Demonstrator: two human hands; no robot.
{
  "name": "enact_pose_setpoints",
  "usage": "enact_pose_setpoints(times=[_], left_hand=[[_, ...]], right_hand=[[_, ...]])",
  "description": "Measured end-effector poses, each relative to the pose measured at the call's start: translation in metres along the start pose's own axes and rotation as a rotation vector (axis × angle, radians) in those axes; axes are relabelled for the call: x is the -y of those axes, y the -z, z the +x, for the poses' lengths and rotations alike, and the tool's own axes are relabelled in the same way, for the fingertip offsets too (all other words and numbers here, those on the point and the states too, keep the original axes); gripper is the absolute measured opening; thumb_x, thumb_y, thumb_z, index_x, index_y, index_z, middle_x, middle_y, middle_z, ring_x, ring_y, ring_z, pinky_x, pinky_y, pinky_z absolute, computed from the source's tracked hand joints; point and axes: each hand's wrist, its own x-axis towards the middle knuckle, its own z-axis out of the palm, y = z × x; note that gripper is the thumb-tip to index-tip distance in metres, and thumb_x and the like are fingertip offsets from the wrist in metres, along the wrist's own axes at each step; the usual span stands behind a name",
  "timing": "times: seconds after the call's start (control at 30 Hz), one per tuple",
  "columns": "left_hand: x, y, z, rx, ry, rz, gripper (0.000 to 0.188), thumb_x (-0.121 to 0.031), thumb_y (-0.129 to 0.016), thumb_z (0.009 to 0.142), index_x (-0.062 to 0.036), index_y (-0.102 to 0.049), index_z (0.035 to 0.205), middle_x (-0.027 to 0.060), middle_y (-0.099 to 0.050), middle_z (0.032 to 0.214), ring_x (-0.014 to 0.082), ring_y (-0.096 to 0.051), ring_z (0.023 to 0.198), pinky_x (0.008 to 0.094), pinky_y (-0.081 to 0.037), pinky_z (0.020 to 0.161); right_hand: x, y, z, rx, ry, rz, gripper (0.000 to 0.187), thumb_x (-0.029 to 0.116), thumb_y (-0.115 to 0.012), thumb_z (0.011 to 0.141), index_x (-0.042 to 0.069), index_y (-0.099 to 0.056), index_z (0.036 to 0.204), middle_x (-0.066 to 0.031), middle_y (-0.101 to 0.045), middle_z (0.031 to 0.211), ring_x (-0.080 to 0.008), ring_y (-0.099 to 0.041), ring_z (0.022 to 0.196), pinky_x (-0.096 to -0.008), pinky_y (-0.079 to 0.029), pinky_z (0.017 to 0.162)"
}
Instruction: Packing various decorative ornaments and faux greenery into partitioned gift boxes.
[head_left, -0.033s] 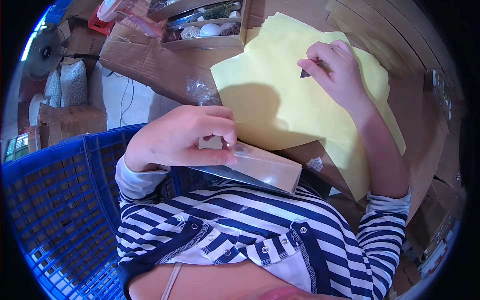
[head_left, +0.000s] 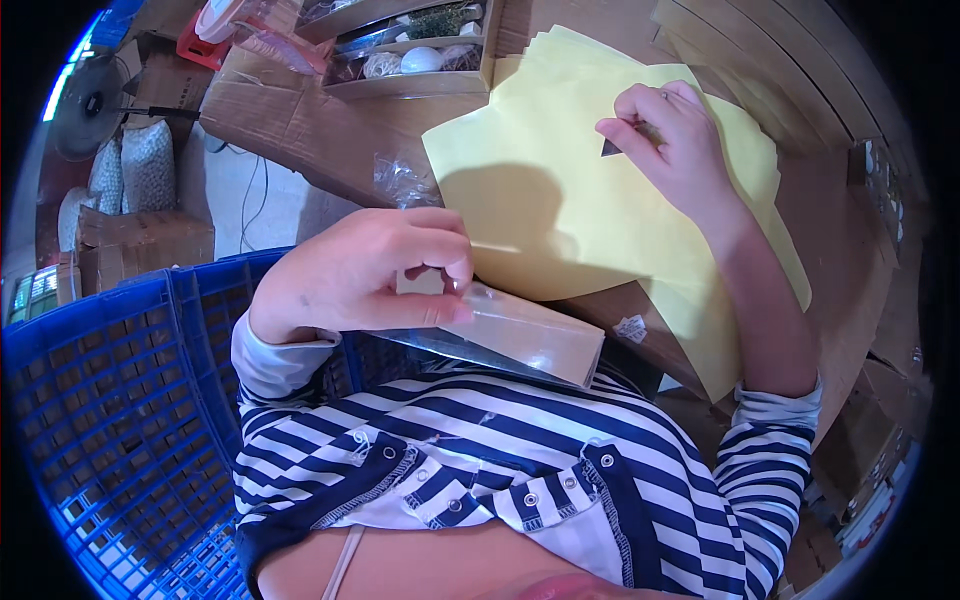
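A long, narrow brown cardboard box [head_left: 535, 335] with a glossy clear covering lies slantwise across my lap. My left hand [head_left: 370, 270] is over its left end, thumb and fingers bent into a pinch at the covering. What the fingertips hold, if anything, is too small to make out. My right hand [head_left: 670, 140] is closed above a fanned stack of yellow paper sheets [head_left: 560, 190]. From its fingers sticks the tip of a small, dark, flat pointed piece [head_left: 610, 148]; the palm hides the remainder.
At my left stands a large blue plastic basket [head_left: 100, 370]. An open partitioned box [head_left: 405, 85] with a white ball and moss sits on the far side of the cardboard-covered table. Crumpled clear plastic [head_left: 402, 182] and a small white label [head_left: 630, 328] lie nearby. Cartons line the right.
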Motion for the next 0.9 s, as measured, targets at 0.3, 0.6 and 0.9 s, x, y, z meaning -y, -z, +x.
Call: enact_pose_setpoints(times=[0.3, 0.6, 0.9], left_hand=[[-0.008, 0.005, -0.011, 0.045, 0.016, -0.117, 0.020, -0.015, -0.076, 0.091, -0.0044, -0.061, 0.085, 0.0040, -0.059, 0.069, 0.0126, -0.053, 0.055, 0.0271, -0.041, 0.051], [-0.026, -0.010, -0.010, -0.060, 0.135, 0.119, 0.018, -0.017, -0.074, 0.089, -0.0061, -0.060, 0.087, 0.0087, -0.064, 0.074, 0.0235, -0.063, 0.064, 0.0333, -0.048, 0.057], [-0.034, -0.034, -0.019, -0.346, 0.201, 0.362, 0.016, -0.017, -0.076, 0.086, -0.0070, -0.065, 0.091, 0.0071, -0.061, 0.082, 0.0237, -0.063, 0.070, 0.0336, -0.050, 0.061]], right_hand=[[0.001, 0.000, 0.001, 0.004, 0.002, 0.008, 0.027, 0.030, -0.075, 0.089, 0.012, -0.058, 0.081, 0.0008, -0.057, 0.060, -0.0191, -0.053, 0.058, -0.0334, -0.040, 0.071], [0.001, -0.001, -0.001, -0.003, 0.003, 0.003, 0.027, 0.030, -0.075, 0.089, 0.012, -0.057, 0.080, 0.0012, -0.057, 0.060, -0.0191, -0.054, 0.060, -0.0340, -0.040, 0.071], [0.000, -0.002, 0.000, -0.005, 0.007, 0.002, 0.028, 0.031, -0.075, 0.089, 0.012, -0.057, 0.080, 0.0014, -0.056, 0.059, -0.0188, -0.053, 0.058, -0.0339, -0.040, 0.072]])
